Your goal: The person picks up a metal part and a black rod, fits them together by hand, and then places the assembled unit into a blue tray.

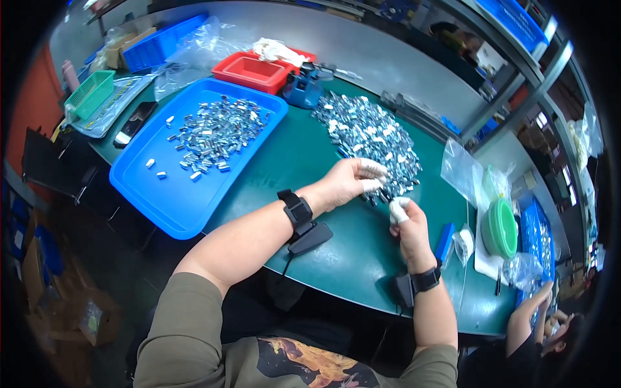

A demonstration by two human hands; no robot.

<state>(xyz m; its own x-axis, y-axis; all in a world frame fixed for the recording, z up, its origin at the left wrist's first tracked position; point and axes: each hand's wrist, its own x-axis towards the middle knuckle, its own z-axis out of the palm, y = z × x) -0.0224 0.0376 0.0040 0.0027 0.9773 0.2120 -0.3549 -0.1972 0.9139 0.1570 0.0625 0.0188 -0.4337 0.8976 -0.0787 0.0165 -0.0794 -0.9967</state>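
Observation:
A heap of small shiny metal pieces (372,132) lies on the green tabletop in front of me. My left hand (349,182) reaches to the heap's near edge, its white-covered fingers curled towards the thumb. What lies between those fingertips is too small to make out. Just right of it and nearer to me, my right hand (412,233) is closed, white coverings on its thumb and finger. Anything in its grip is hidden. More of the metal pieces (217,132) lie spread in a blue tray (187,210) to the left, with a few strays apart from the rest.
Behind the tray stand red bins (255,69) and a dark blue tool or holder (304,89). A green basket (92,94) sits far left. Right of me are a plastic bag (462,171), a green bowl (499,227) and another person's arm (527,313). Metal shelving rises at the right.

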